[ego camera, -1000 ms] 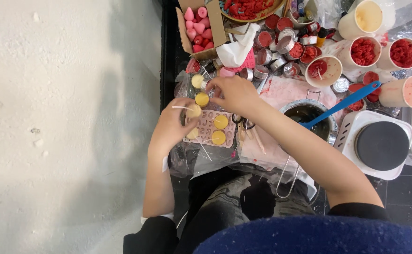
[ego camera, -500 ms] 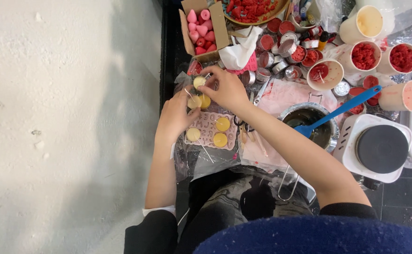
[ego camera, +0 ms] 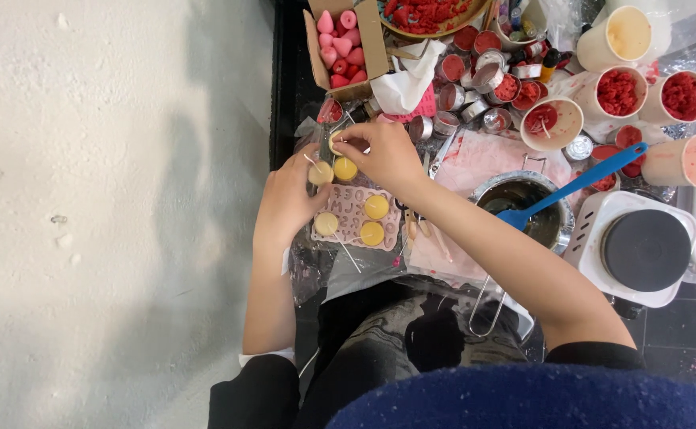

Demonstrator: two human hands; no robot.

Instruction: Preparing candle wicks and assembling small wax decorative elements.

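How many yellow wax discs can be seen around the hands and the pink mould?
5. Three discs lie on the pink mould. One lies just above the mould, one sits at the left hand. The right hand may hide more.

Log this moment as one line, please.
left hand: steadies yellow candle | right hand: pinches small candle | below: pink mould

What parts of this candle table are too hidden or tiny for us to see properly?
Head view only:
- The small candle under the right hand: the fingers cover most of it.
- The left hand palm side: turned away, so its grip on the yellow candle is unclear.
- The bowl of red pieces: cut off by the top edge.
- The pot contents: dark, and partly behind the blue spatula.
- The pink mould shapes: too small.
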